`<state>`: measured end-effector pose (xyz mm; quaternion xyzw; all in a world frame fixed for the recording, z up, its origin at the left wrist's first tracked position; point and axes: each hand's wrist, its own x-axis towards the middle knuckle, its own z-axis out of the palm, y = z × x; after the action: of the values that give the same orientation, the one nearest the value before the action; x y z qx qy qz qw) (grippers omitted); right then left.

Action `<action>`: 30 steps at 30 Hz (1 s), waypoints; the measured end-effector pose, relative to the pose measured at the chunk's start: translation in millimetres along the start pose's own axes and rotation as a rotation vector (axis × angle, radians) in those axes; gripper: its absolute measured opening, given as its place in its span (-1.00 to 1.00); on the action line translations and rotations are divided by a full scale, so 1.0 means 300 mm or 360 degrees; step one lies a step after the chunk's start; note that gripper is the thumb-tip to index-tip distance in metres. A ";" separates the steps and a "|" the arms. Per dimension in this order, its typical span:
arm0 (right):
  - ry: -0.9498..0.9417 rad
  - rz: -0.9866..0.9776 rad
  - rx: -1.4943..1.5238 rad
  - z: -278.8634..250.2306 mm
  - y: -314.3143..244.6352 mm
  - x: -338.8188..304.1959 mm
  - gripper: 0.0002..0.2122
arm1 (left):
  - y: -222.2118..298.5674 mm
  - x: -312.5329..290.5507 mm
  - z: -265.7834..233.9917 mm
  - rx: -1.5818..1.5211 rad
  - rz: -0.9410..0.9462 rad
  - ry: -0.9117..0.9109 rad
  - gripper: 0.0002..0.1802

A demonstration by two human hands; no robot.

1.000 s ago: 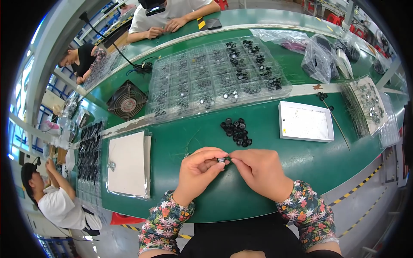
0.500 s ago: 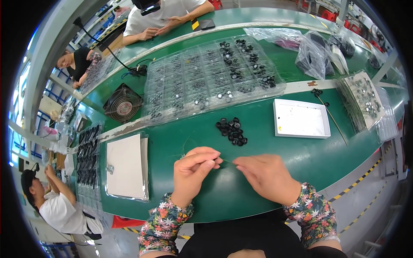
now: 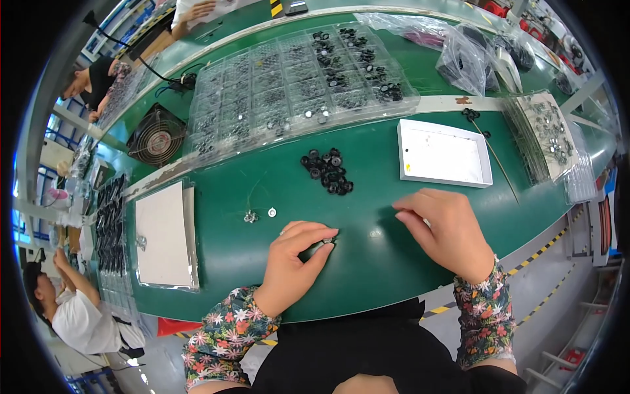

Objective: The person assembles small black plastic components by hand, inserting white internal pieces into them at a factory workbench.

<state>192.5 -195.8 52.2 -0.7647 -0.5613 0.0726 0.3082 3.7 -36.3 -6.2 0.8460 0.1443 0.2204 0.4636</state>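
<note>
My left hand (image 3: 293,262) is closed, thumb and forefinger pinching a small shiny metal part (image 3: 328,241) just above the green table. To its right, my right hand (image 3: 449,230) hovers with curled fingers, thumb and forefinger tips close together; whatever thin thing they hold, if any, does not show. Beyond my left hand lie a small cluster of metal parts (image 3: 250,216) with thin wires and a single round metal piece (image 3: 272,212). A pile of black ring-shaped parts (image 3: 327,171) sits farther off. Between the hands is a pale spot, possibly a reflection.
A shallow white box (image 3: 445,174) stands at right, near a thin stick (image 3: 502,164). Behind is a clear compartment tray (image 3: 298,131) of small parts. A fan (image 3: 156,139) and bagged cardboard (image 3: 161,233) are at left. Other people work at the left and far side.
My hands, close together with a thin strand between them before, are now apart; the right has moved away to the right. The view has shifted, and the small metal parts beyond my left hand now show.
</note>
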 end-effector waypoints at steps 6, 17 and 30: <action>-0.0230 -0.0368 0.0063 0.065 -0.067 0.077 -0.94 | -0.004 -0.021 0.003 0.0170 0.0068 -0.0020 -0.79; -0.0598 -0.0452 0.0066 0.171 -0.075 0.126 -0.94 | -0.006 -0.051 -0.002 0.0259 0.0080 -0.0030 -0.76; -0.0499 -0.0315 0.0017 0.210 -0.083 0.066 -0.85 | 0.000 -0.031 -0.036 0.0216 -0.0022 -0.0226 -0.72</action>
<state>150.7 -148.8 20.1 -0.6833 -0.6745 0.1632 0.2267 -9.7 -32.7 -3.2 0.8879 0.1315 0.1465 0.4158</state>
